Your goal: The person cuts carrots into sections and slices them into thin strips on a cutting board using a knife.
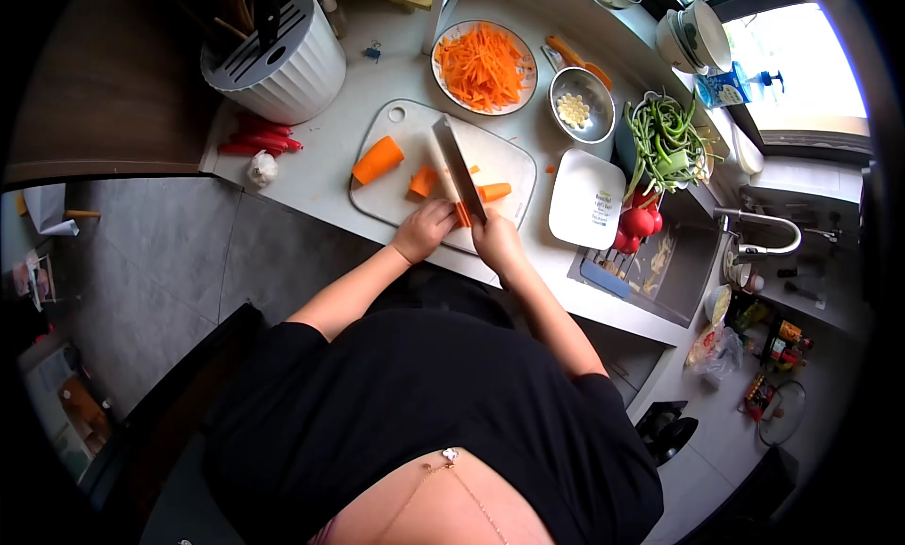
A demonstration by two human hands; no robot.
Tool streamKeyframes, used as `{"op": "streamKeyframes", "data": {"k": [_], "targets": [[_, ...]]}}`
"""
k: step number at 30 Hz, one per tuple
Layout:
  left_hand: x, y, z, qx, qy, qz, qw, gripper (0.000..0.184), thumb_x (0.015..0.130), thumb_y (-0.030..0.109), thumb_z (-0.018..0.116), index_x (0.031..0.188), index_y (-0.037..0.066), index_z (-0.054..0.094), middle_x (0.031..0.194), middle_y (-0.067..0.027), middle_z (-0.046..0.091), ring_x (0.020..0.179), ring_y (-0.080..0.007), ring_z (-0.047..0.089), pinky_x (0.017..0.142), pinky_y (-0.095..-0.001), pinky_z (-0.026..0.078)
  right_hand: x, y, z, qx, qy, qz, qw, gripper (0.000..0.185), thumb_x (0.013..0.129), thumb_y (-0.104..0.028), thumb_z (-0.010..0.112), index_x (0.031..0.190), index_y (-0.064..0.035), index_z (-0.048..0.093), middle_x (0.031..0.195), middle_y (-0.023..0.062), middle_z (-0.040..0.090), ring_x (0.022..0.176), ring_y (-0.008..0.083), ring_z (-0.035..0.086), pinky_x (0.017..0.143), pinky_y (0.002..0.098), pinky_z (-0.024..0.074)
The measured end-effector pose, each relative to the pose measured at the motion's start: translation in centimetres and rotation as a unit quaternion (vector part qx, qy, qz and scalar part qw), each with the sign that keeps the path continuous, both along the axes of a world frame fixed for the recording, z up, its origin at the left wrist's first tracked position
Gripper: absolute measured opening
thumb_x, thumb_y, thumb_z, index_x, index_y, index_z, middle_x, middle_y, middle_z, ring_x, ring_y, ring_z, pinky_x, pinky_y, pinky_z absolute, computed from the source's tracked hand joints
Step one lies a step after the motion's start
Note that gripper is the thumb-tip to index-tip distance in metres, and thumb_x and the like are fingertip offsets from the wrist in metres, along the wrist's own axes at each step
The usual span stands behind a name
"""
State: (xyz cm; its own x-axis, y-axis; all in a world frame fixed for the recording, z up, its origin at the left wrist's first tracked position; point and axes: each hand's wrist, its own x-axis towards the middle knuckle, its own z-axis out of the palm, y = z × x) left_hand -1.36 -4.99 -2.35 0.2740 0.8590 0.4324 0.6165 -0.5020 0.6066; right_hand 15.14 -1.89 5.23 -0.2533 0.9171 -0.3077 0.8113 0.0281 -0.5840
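Observation:
My right hand (497, 239) is closed round the handle of a kitchen knife (459, 166), whose blade points away from me over a white cutting board (386, 135). My left hand (426, 230) lies at the board's near edge, its fingers curled and pressed against a small carrot piece (462, 214) beside the blade. A thick carrot chunk (378, 160) rests on the left of the board. Nearer the knife is a shorter carrot piece (423, 180). Right of the blade lies another carrot piece (494, 192).
Behind the board stands a plate of shredded carrot (483, 66). A metal bowl with garlic (582, 105), a white tray (586, 199) and green beans (666, 144) are at right, before the sink (674, 272). A knife holder (302, 64), red chilies (259, 137) and a garlic bulb (263, 169) are left.

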Motion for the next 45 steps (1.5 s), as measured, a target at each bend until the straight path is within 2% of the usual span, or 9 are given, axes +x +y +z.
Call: {"op": "streamKeyframes", "data": {"k": [3,12,20,25,29,35,38,41,45], "targets": [[0.3,-0.4,-0.7,-0.016,0.008,0.002,1.0,0.015,0.083,0.011,0.057,0.093,0.001,0.062,0.102,-0.0105,0.059,0.098,-0.0288,0.057,0.081,-0.0378,0.05,0.8,-1.5,2.7,-0.024,-0.02,-0.04,0.999,0.026,0.09,-0.02,0.05,0.082,0.004,0.057,0.071,0.0303,0.061,0.069,0.0467,0.061,0.068,0.0519,0.0492],[0.1,-0.5,0.1,0.007,0.031,0.004,0.999,0.026,0.081,0.012,0.054,0.103,0.002,0.063,0.108,-0.01,0.059,0.102,-0.0286,0.055,0.088,-0.0364,0.048,1.4,-2.6,1.0,-0.036,-0.08,-0.006,0.996,0.025,0.09,-0.021,0.05,0.083,0.0029,0.055,0.071,0.0289,0.062,0.069,0.0452,0.062,0.067,0.0524,0.0494],[0.1,-0.4,0.5,-0.004,0.024,-0.005,1.0,0.021,0.08,0.011,0.055,0.098,0.003,0.063,0.102,-0.0094,0.059,0.096,-0.0275,0.056,0.085,-0.0368,0.048,0.6,-1.2,-0.8,-0.039,-0.076,-0.001,0.996,0.025,0.089,-0.02,0.05,0.083,0.0035,0.056,0.072,0.0286,0.062,0.071,0.0455,0.062,0.068,0.0521,0.0496],[0.0,0.0,0.3,0.031,0.024,-0.007,0.999,0.019,0.082,0.012,0.057,0.097,0.002,0.063,0.103,-0.01,0.06,0.094,-0.028,0.057,0.081,-0.0369,0.049,0.3,0.1,0.0,-0.009,-0.041,-0.009,0.999,0.026,0.09,-0.02,0.051,0.082,0.0042,0.056,0.072,0.0294,0.062,0.07,0.0456,0.062,0.068,0.0518,0.0495],[0.2,-0.4,0.6,0.005,-0.004,0.005,1.0,0.019,0.082,0.008,0.059,0.098,0.001,0.064,0.102,-0.0112,0.061,0.091,-0.0299,0.06,0.076,-0.0383,0.05,1.3,-1.5,1.1,-0.005,-0.039,-0.006,0.999,0.028,0.09,-0.021,0.051,0.08,0.0039,0.056,0.07,0.0296,0.061,0.067,0.0463,0.061,0.065,0.0525,0.0491],[0.2,0.0,0.8,0.022,0.005,-0.004,1.0,0.023,0.082,0.008,0.057,0.102,0.003,0.064,0.104,-0.0093,0.061,0.093,-0.0289,0.059,0.08,-0.0374,0.049,0.9,-2.0,0.8,-0.021,-0.037,-0.017,0.999,0.028,0.091,-0.021,0.05,0.08,0.0043,0.057,0.07,0.0309,0.06,0.068,0.047,0.061,0.066,0.0531,0.0493],[0.0,-0.1,0.6,0.002,0.018,-0.011,1.0,0.021,0.081,0.013,0.056,0.098,0.006,0.064,0.105,-0.0087,0.059,0.099,-0.0276,0.056,0.087,-0.0371,0.047,0.8,-2.2,0.2,-0.035,-0.041,-0.029,0.998,0.028,0.09,-0.021,0.05,0.081,0.0045,0.057,0.071,0.0318,0.06,0.069,0.0473,0.061,0.067,0.0533,0.0494],[0.1,-0.2,0.8,-0.001,0.011,-0.007,1.0,0.02,0.08,0.013,0.056,0.097,0.006,0.064,0.104,-0.0085,0.059,0.099,-0.0276,0.056,0.086,-0.037,0.048,0.3,-2.3,0.1,-0.04,-0.059,-0.032,0.997,0.027,0.09,-0.02,0.05,0.081,0.0047,0.058,0.072,0.032,0.061,0.069,0.0472,0.061,0.068,0.0529,0.0497],[0.3,-0.1,0.3,0.004,0.003,0.0,1.0,0.021,0.08,0.009,0.057,0.098,0.005,0.066,0.102,-0.0096,0.061,0.089,-0.0292,0.059,0.076,-0.0371,0.05,-1.1,-0.7,-0.1,-0.034,-0.072,-0.03,0.996,0.028,0.088,-0.02,0.051,0.081,0.0054,0.06,0.074,0.0306,0.062,0.071,0.046,0.062,0.069,0.0515,0.0502]]}}
